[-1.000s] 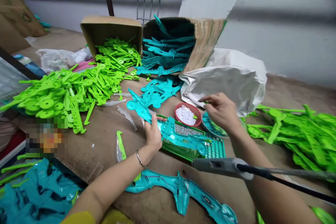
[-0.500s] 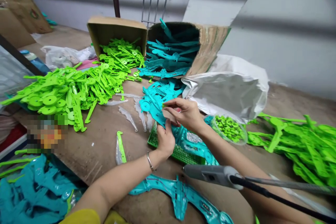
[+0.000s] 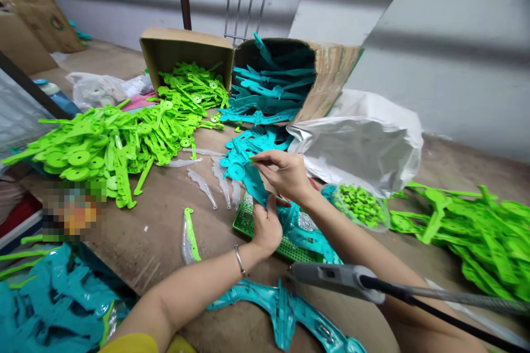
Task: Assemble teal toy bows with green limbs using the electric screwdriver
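My left hand (image 3: 268, 226) is closed around the middle of a long teal plastic part (image 3: 253, 183), which it holds raised and tilted over a green basket (image 3: 285, 248). Small silvery pieces (image 3: 306, 220) lie in the basket. Above the part's upper end, my right hand (image 3: 285, 172) pinches a tiny green piece (image 3: 252, 160) between thumb and fingertips. Whether that piece touches the teal part I cannot tell. Another teal part (image 3: 273, 303) lies on the table below my wrists, and a grey electric screwdriver (image 3: 331, 281) hangs over my right forearm.
Green plastic arms (image 3: 103, 143) are heaped at left and more (image 3: 476, 231) at right. A clear tub (image 3: 387, 218) holds small green pieces. Cardboard boxes (image 3: 331, 77) stand at the back beside a white sack (image 3: 372, 132). Clear plastic pieces (image 3: 202, 187) lie mid-table; teal parts (image 3: 58, 298) fill the lower left.
The teal part has turned in my left hand, its rounded end shifting slightly right and down. My left hand has moved a little right, and my right hand slightly left and up.
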`<state>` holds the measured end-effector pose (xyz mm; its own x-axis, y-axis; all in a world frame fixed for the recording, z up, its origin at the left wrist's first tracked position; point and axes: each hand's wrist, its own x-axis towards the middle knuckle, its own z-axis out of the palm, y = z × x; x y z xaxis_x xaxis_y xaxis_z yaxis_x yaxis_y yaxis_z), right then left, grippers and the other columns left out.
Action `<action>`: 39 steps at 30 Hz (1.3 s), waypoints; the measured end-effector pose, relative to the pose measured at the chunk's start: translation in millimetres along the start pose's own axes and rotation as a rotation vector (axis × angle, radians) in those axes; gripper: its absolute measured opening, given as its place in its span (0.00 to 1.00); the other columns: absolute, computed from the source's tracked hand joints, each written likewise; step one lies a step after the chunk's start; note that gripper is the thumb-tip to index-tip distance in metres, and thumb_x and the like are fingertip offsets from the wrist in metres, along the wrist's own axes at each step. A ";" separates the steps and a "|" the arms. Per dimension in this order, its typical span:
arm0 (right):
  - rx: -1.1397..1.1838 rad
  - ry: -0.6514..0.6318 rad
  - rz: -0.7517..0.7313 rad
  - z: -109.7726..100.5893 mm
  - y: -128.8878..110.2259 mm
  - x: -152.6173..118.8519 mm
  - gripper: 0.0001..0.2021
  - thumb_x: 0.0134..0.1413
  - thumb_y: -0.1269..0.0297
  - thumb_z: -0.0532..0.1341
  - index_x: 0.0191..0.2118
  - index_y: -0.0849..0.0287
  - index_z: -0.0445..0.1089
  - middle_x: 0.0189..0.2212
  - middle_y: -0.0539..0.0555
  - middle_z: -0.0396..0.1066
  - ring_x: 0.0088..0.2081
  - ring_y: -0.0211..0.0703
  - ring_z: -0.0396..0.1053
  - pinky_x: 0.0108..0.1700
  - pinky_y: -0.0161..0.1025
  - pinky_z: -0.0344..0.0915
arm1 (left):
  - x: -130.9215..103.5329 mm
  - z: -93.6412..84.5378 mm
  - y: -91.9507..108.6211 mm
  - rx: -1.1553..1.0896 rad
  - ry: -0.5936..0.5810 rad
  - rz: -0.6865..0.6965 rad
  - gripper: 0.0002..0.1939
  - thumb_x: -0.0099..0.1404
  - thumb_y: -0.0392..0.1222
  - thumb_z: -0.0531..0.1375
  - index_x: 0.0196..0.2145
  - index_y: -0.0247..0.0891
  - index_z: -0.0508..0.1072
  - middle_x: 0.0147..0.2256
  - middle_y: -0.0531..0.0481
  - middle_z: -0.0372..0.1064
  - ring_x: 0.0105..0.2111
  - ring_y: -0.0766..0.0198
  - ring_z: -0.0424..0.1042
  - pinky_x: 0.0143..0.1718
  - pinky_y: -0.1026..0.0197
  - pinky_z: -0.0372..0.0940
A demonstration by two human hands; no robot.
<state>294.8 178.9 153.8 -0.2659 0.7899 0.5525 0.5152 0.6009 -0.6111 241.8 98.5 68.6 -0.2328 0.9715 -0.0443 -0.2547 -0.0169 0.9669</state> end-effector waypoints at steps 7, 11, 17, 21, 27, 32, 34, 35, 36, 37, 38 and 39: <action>0.007 0.040 -0.088 1.8 2.8 -1.5 0.05 0.54 0.67 0.65 0.36 0.56 0.79 0.33 0.53 0.81 0.34 0.42 0.79 0.40 0.40 0.76 | -2.0 -0.7 0.5 0.007 -0.036 0.023 0.24 0.69 0.60 0.52 0.24 0.40 0.70 0.27 0.45 0.78 0.32 0.57 0.76 0.46 0.55 0.65; 0.035 0.060 -0.063 0.4 2.4 -4.9 0.05 0.54 0.66 0.65 0.36 0.56 0.79 0.34 0.53 0.81 0.34 0.42 0.79 0.40 0.40 0.76 | -4.3 -1.4 1.5 0.021 -0.053 0.008 0.25 0.68 0.60 0.53 0.23 0.40 0.71 0.27 0.44 0.77 0.32 0.56 0.76 0.46 0.55 0.65; 0.068 0.062 -0.034 -2.0 0.8 -7.6 0.05 0.53 0.67 0.65 0.36 0.56 0.79 0.34 0.52 0.81 0.34 0.41 0.79 0.40 0.39 0.76 | -9.4 -2.5 0.3 0.057 -0.077 -0.026 0.27 0.68 0.61 0.52 0.23 0.39 0.74 0.28 0.41 0.78 0.33 0.54 0.76 0.45 0.53 0.64; 0.085 0.086 -0.016 -2.0 -2.4 -9.2 0.05 0.53 0.66 0.66 0.36 0.57 0.79 0.34 0.53 0.81 0.33 0.41 0.79 0.40 0.40 0.76 | -11.4 -3.0 0.7 0.053 -0.098 -0.005 0.26 0.69 0.60 0.52 0.23 0.39 0.73 0.29 0.42 0.78 0.33 0.55 0.76 0.46 0.54 0.64; 0.078 0.058 -0.007 -3.3 -6.1 -11.7 0.05 0.53 0.65 0.66 0.36 0.56 0.79 0.33 0.52 0.81 0.33 0.40 0.78 0.40 0.40 0.76 | -13.5 -3.5 0.4 0.003 -0.081 -0.001 0.25 0.68 0.59 0.53 0.23 0.39 0.73 0.28 0.43 0.78 0.32 0.56 0.76 0.44 0.55 0.65; 0.056 0.078 -0.028 -6.4 -8.1 -10.8 0.06 0.53 0.66 0.64 0.36 0.58 0.79 0.33 0.53 0.81 0.33 0.40 0.78 0.39 0.39 0.75 | -14.6 -4.6 -0.6 -0.011 -0.085 0.011 0.24 0.70 0.57 0.53 0.24 0.40 0.73 0.29 0.45 0.78 0.32 0.57 0.76 0.45 0.56 0.65; 0.043 0.066 -0.046 -6.5 -8.0 -10.7 0.05 0.53 0.67 0.64 0.36 0.59 0.78 0.33 0.54 0.81 0.33 0.40 0.78 0.39 0.39 0.75 | -15.3 -4.7 -1.2 -0.009 -0.085 0.014 0.23 0.70 0.57 0.54 0.24 0.40 0.73 0.29 0.44 0.78 0.32 0.57 0.76 0.45 0.56 0.66; 0.037 0.051 -0.056 -6.3 -7.9 -10.7 0.05 0.53 0.67 0.64 0.35 0.58 0.78 0.33 0.54 0.81 0.33 0.40 0.78 0.39 0.39 0.75 | -15.7 -4.9 -1.6 -0.004 -0.086 0.012 0.23 0.70 0.56 0.54 0.24 0.39 0.73 0.29 0.44 0.78 0.32 0.57 0.76 0.45 0.56 0.66; 0.032 0.034 -0.064 -6.3 -7.7 -10.8 0.05 0.53 0.68 0.64 0.35 0.58 0.79 0.33 0.53 0.81 0.33 0.40 0.78 0.40 0.39 0.75 | -16.1 -5.2 -2.0 0.004 -0.088 0.008 0.23 0.70 0.56 0.53 0.24 0.39 0.73 0.28 0.44 0.78 0.32 0.57 0.77 0.45 0.56 0.66; 0.026 0.019 -0.071 -6.3 -7.5 -10.8 0.05 0.53 0.68 0.64 0.35 0.57 0.79 0.33 0.53 0.81 0.34 0.40 0.78 0.40 0.39 0.75 | -16.6 -5.5 -2.5 0.017 -0.093 0.003 0.24 0.70 0.56 0.53 0.24 0.39 0.73 0.29 0.43 0.78 0.32 0.57 0.77 0.45 0.56 0.66; 0.021 0.006 -0.074 -6.6 -7.4 -10.9 0.06 0.53 0.68 0.64 0.35 0.57 0.79 0.34 0.53 0.81 0.34 0.40 0.78 0.40 0.39 0.75 | -17.0 -6.0 -2.8 0.035 -0.101 0.000 0.24 0.70 0.56 0.53 0.24 0.39 0.74 0.29 0.43 0.78 0.33 0.57 0.77 0.45 0.56 0.66; 0.016 -0.005 -0.076 -7.2 -7.4 -10.8 0.06 0.54 0.68 0.64 0.36 0.57 0.79 0.34 0.53 0.81 0.34 0.40 0.78 0.40 0.39 0.75 | -17.3 -6.6 -3.0 0.056 -0.113 0.001 0.24 0.70 0.55 0.53 0.24 0.39 0.74 0.29 0.43 0.78 0.33 0.56 0.77 0.45 0.56 0.66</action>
<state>299.7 165.1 156.5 -0.3080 0.7429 0.5944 0.4806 0.6607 -0.5767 240.4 80.1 64.8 -0.1244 0.9921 -0.0181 -0.2012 -0.0074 0.9795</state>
